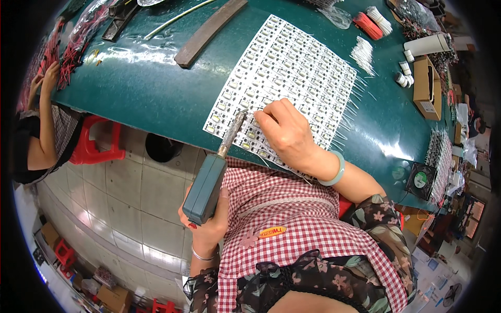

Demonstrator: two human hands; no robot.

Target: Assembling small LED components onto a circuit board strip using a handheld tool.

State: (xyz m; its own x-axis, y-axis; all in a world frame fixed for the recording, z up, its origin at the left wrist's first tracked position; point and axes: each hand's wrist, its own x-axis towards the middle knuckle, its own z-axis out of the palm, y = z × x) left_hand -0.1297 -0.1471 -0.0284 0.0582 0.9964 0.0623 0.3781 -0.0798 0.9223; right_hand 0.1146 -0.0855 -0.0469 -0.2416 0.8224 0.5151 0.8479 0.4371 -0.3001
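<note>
In my left hand [211, 216] is a green soldering gun [205, 188], its handle gripped below the table's front edge. Its metal barrel [232, 134] slants up and right, with the tip at a white circuit board panel [279, 68] bearing rows of small yellowish LEDs. My right hand [284, 130] rests over the lower part of this panel, thumb and forefinger pinched just right of the tip. What they pinch is too small to make out. Thin white wires [339, 134] stick out from the panel's right edge.
On the green table [130, 78] lie a dark bar [209, 34], white wire pieces [362, 55], and red and white wire bundles [368, 26]. A cardboard box [427, 88] and small fan [420, 179] stand right. A co-worker's hands [49, 78] hold red wires at left, near a red stool [96, 141].
</note>
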